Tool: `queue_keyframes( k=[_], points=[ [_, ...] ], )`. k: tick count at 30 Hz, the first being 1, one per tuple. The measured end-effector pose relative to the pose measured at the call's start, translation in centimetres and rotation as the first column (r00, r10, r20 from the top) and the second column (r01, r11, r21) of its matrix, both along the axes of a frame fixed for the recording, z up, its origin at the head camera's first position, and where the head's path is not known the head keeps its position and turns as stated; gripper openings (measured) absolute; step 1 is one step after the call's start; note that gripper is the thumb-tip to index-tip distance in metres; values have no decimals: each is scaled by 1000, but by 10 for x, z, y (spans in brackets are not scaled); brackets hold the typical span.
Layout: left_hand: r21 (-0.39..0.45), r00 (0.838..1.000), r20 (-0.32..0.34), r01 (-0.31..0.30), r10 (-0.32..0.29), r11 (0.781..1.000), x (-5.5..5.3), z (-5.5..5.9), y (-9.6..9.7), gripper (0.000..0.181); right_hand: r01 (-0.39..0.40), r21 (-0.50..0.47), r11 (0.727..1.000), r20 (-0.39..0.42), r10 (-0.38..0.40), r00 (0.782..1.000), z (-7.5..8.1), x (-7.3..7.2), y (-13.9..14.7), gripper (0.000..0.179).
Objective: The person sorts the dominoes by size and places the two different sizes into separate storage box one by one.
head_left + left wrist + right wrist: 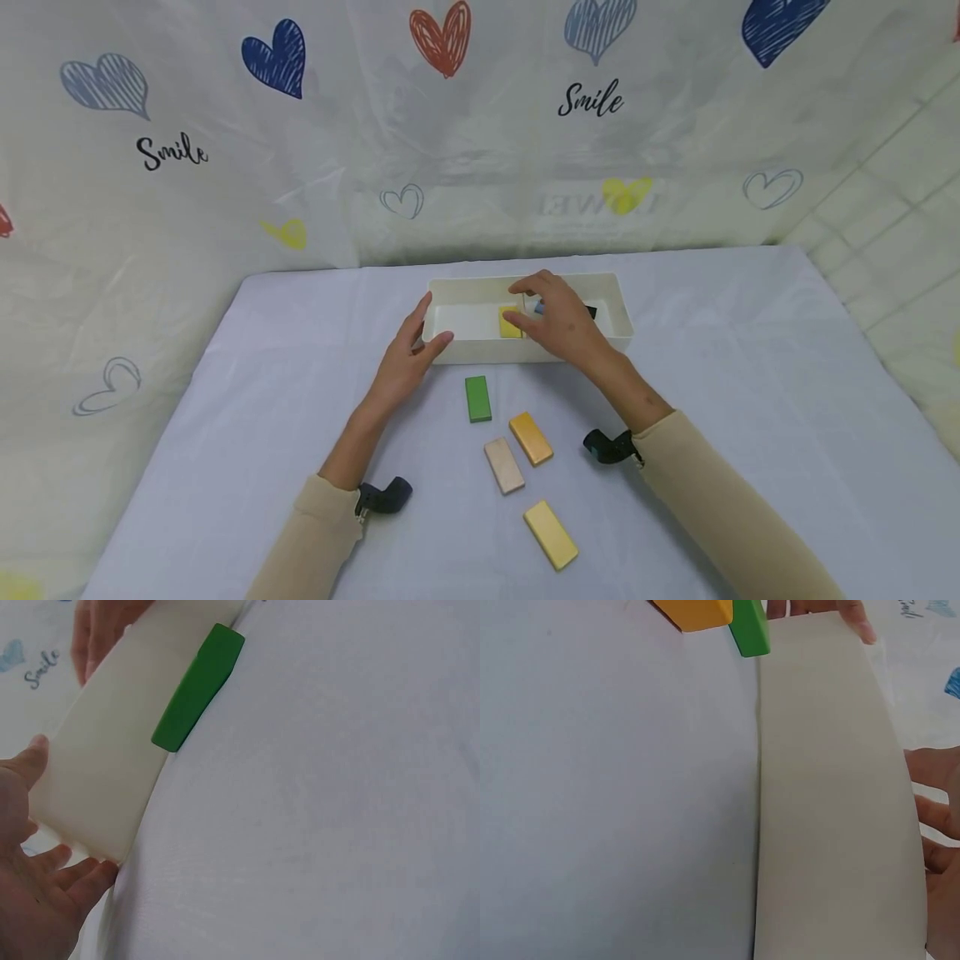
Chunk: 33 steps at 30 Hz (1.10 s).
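Observation:
A white box (480,352) with a thin divider stands lengthwise across the table. My left hand (401,367) rests at its left end, fingers spread along the end wall and thumb over the front rim. My right hand (566,325) is over the middle of the box, its thumb and index finger apart. Its thumb tip overlaps a yellow block (510,325) lying in the left compartment beside the divider. Partly hidden behind this hand, a blue piece (539,308) and a black piece (592,312) lie in the right compartment.
In front of the box lie a green block (477,399), an orange block (531,438), a beige block (504,466) and a light yellow block (551,535). White cloth (712,358) covers the table. Behind it hangs a sheet (487,125) printed with hearts.

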State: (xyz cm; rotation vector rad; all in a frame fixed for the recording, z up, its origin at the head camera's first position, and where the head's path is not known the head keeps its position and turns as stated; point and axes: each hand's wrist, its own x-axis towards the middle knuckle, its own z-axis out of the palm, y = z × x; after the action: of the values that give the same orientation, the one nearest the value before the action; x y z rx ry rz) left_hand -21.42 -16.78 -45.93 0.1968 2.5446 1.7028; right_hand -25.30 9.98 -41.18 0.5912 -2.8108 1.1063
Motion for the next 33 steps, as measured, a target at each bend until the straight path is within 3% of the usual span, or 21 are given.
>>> queue_keyframes(
  k=[14, 33],
  points=[
    [4, 1000, 0, -6, 6, 1000, 0, 1, 0, 83, -56, -87, 995, -87, 49, 995, 9, 23, 16, 33],
    [-17, 1000, -12, -5, 5, 1000, 1, -1, 1, 82, -138, -52, 989, -81, 133, 988, 12, 58, 23, 25]
  ],
)
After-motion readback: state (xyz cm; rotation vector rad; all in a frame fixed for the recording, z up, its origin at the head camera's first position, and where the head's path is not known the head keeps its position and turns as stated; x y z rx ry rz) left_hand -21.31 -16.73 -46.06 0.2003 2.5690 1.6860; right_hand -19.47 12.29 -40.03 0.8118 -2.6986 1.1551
